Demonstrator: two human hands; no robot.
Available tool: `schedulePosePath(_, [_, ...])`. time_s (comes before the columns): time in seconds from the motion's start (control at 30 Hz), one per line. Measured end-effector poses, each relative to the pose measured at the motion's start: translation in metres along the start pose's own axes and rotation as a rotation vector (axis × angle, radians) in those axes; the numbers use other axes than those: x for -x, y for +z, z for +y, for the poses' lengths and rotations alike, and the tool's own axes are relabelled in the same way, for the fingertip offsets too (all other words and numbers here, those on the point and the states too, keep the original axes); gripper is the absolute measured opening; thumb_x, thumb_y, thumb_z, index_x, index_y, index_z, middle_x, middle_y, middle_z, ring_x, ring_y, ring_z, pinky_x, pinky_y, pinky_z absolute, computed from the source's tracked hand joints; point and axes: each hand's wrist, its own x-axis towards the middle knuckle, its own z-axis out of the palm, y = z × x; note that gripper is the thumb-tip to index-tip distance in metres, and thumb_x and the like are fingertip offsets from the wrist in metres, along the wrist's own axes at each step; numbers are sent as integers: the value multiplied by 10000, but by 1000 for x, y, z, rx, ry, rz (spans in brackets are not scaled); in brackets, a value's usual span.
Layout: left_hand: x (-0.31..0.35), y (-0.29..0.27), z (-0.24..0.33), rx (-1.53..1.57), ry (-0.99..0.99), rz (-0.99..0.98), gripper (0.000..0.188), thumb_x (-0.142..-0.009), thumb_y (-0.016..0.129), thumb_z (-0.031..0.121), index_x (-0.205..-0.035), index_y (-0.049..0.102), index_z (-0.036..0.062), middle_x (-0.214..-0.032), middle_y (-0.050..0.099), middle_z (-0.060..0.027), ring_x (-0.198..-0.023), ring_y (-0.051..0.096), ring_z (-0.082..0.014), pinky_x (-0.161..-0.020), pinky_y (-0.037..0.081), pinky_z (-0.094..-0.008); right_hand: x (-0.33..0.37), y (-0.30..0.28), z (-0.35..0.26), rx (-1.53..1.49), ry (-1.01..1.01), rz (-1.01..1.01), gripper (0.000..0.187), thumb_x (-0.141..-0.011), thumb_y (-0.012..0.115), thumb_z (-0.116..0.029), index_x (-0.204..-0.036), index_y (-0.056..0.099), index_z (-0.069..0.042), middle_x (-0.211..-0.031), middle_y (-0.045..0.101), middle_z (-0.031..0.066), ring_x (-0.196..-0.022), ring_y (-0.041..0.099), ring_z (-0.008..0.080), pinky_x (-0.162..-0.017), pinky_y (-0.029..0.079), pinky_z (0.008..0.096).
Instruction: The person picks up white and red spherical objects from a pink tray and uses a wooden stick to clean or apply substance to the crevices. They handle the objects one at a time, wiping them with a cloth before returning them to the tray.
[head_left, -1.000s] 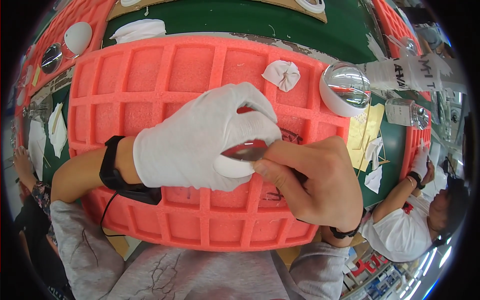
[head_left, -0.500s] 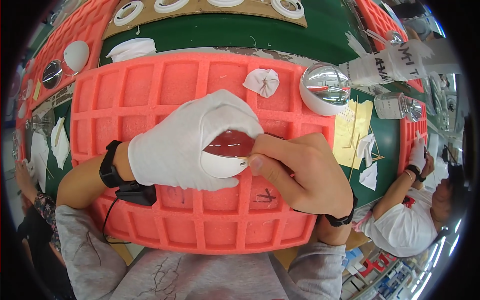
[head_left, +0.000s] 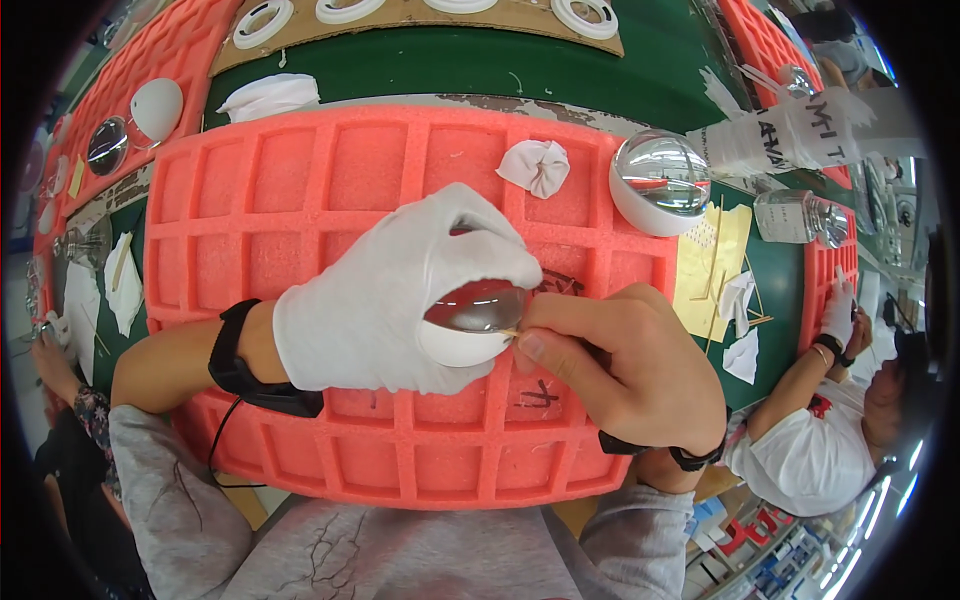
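A white-gloved hand, my left hand (head_left: 395, 295), curls its fingers round a small globe (head_left: 468, 346) with a white lower half and a clear, shiny upper half. My bare right hand (head_left: 630, 365) is closed, thumb and forefinger pinching a thin wooden stick (head_left: 513, 333). The stick's tip meets the globe's white side near the rim, by a small dark slot. Most of the stick is hidden in the right hand's fingers. Both hands are above a pink foam tray (head_left: 365, 240) with square compartments. A similar globe (head_left: 661, 183) rests on the tray's far right corner.
A crumpled white cloth (head_left: 535, 168) lies in the tray. Right of it are yellow paper (head_left: 697, 300) with wooden sticks and a glass bottle (head_left: 790, 217). White rings (head_left: 348, 9) sit on cardboard (head_left: 400, 22) at the back. A co-worker (head_left: 820, 420) sits at right.
Both hands and the globe have shifted slightly right. The globe has tilted, and its clear half now looks grey rather than dark red. The stick's tip stays at the white side.
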Motion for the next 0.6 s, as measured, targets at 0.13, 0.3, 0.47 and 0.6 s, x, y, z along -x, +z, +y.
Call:
schedulePosePath(0.13, [0, 2, 1, -27, -17, 10, 572, -682, 860, 43, -1216, 664, 104, -1231, 566, -118, -1089, 631, -306, -882, 550, -401, -4, -4, -4, -23, 2, -56, 156, -977, 616, -74, -867, 708, -12, -678, 644, 147, -585, 640, 332, -546, 465, 370])
schedulePosePath(0.3, [3, 5, -4, 0, 1, 33, 511, -695, 827, 20, -1173, 670, 105, -1229, 561, -121, -1052, 630, -300, -848, 548, -392, -9, -3, -3, -56, -24, -85, 174, -985, 616, -86, -860, 708, -8, -676, 648, 146, -578, 635, 331, -545, 466, 373])
schedulePosePath(0.47, [4, 4, -5, 5, -1, 28, 498, -696, 826, 15, -1159, 668, 108, -1226, 559, -119, -1033, 628, -289, -826, 547, -378, -12, -3, -12, -27, 41, -107, 174, -969, 626, -132, -843, 679, -24, -711, 690, 141, -640, 647, 381, -577, 479, 475])
schedulePosePath(0.6, [3, 1, -6, 40, -12, 17, 488, -700, 830, 18, -1152, 669, 113, -1224, 559, -121, -1035, 628, -288, -824, 546, -373, -11, 4, -10, -46, 37, -48, 196, -976, 632, -145, -831, 678, -22, -696, 681, 142, -634, 641, 384, -575, 474, 481])
